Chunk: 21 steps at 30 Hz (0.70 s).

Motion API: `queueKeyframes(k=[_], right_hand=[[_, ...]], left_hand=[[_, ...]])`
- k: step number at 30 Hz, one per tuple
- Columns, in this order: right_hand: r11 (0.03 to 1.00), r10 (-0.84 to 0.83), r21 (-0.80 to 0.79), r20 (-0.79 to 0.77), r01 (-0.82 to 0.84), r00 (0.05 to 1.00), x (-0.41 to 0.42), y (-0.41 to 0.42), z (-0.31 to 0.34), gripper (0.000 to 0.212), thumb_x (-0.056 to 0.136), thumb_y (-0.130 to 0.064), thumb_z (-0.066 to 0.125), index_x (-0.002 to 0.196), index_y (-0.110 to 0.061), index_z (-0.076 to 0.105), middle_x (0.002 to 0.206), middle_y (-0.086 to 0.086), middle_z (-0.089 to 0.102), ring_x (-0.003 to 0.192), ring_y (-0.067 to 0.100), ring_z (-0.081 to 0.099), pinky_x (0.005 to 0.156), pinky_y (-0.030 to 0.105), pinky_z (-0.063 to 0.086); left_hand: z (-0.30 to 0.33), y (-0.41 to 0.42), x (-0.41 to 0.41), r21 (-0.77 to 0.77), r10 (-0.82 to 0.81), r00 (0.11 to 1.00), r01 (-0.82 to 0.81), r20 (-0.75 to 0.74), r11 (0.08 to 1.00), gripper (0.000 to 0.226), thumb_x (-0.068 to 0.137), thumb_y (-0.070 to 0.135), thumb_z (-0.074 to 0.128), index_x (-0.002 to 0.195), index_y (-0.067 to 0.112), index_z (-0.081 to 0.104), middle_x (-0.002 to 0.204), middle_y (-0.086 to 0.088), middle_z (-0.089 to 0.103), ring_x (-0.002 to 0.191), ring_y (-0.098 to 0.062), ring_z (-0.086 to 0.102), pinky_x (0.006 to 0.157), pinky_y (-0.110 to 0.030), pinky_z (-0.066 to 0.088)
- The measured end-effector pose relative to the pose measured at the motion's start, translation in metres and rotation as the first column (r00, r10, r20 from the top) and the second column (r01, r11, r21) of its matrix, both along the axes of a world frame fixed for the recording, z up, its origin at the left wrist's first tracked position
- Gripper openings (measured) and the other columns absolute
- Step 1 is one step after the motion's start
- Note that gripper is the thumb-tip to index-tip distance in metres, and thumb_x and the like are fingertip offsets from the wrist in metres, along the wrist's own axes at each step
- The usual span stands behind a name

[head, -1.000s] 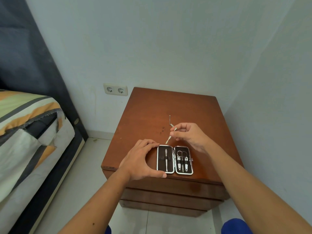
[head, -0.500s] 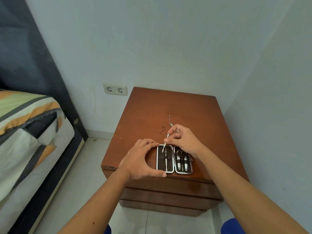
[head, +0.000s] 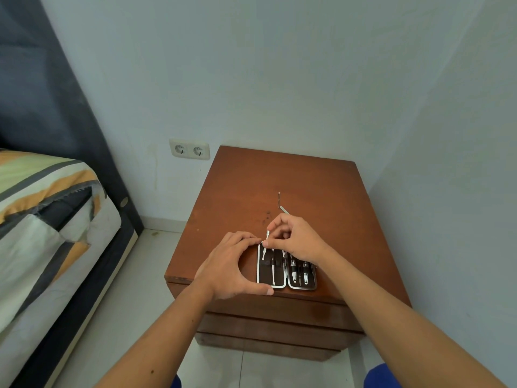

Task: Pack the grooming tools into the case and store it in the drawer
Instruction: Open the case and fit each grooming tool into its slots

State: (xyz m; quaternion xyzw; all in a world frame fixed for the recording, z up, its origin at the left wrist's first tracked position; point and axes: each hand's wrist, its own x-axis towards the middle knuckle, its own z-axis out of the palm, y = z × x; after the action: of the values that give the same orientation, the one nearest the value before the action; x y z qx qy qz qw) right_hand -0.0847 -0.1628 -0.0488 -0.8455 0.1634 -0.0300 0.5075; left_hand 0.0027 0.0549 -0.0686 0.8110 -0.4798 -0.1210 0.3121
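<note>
The grooming case (head: 286,268) lies open and flat on the wooden nightstand (head: 321,191), close to its front edge. Everything else sits in relation to that case. Its left half holds one long metal tool under a dark strap; its right half holds small scissors and two clippers, partly hidden by the wrist above.

The left hand (head: 233,268) curls around the case's left side, thumb along the near corner and fingertips touching the far corner, steadying it.

The right hand (head: 293,239) hovers over the far end of the case, thumb and forefinger pinched together on a slim silver tool (head: 265,245), whose lower end dips into the left half beside the strapped tool.

Beyond the case, further back on the nightstand top, lie a thin pin-like pick (head: 279,199) and, just nearer, the tip of a flat metal piece (head: 284,210) peeking out past the right knuckles. Below the case are the closed drawer fronts (head: 279,326).
</note>
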Motion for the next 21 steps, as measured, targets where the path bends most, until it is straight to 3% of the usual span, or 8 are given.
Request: queueKeyframes(k=[6, 16, 21], right_hand=[[0.987, 0.005, -0.160, 0.004, -0.004, 1.000, -0.004, 0.001, -0.002, 0.035, 0.071, -0.037, 0.096, 0.096, -0.029, 0.073, 0.085, -0.011, 0.070, 0.068, -0.004, 0.052, 0.070, 0.022, 0.043], [0.908, 0.109, -0.409, 0.021, -0.091, 0.994, -0.009, 0.006, -0.001, 0.032, 0.076, -0.048, 0.088, 0.101, -0.032, 0.076, 0.101, -0.016, 0.061, 0.093, -0.002, 0.057, 0.082, 0.018, 0.042], [0.872, 0.138, -0.476, 0.016, -0.114, 0.990, -0.021, 0.013, 0.000, 0.052, 0.075, -0.065, 0.078, 0.118, -0.037, 0.073, 0.107, -0.018, 0.054, 0.108, 0.006, 0.052, 0.095, 0.027, 0.047]], left_hand=[[0.000, 0.000, -0.001, -0.010, 0.004, 1.000, -0.004, -0.002, 1.000, 0.116, 0.052, 0.087, 0.084, 0.150, 0.033, 0.052, 0.137, 0.032, 0.042, 0.130, 0.006, 0.037, 0.107, -0.017, 0.034], [0.000, 0.001, -0.001, -0.017, 0.018, 1.000, -0.018, 0.004, 1.000, 0.117, 0.050, 0.087, 0.085, 0.147, 0.030, 0.054, 0.134, 0.029, 0.042, 0.128, 0.005, 0.038, 0.108, -0.021, 0.039], [0.001, 0.000, -0.001, -0.005, 0.007, 1.000, -0.007, 0.001, 1.000, 0.115, 0.052, 0.087, 0.084, 0.147, 0.030, 0.054, 0.134, 0.026, 0.043, 0.126, 0.004, 0.038, 0.108, -0.023, 0.040]])
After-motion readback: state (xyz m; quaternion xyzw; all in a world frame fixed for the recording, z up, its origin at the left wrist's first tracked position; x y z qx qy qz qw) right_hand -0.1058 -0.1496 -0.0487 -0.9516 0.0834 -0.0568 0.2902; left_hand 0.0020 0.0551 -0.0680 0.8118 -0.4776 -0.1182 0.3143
